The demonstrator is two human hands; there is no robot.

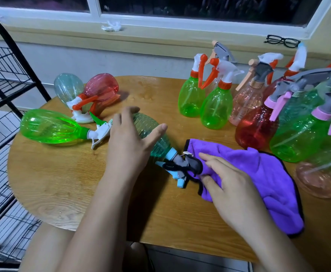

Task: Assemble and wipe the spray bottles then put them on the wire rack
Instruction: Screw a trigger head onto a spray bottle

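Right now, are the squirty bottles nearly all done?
Not nearly. The upright bottles already have sprayers. The left hand rests on a teal bottle while the right hand holds the purple cloth at its sprayer. No bottle shows on the wire rack yet.

Table [62, 183]: wood-grain top, seen smooth, faintly sheened
Spray bottles [192, 95]: translucent coloured plastic, glossy
Cloth [259, 173]: purple plush fabric, matt
Wire rack [3, 75]: black-coated metal wire
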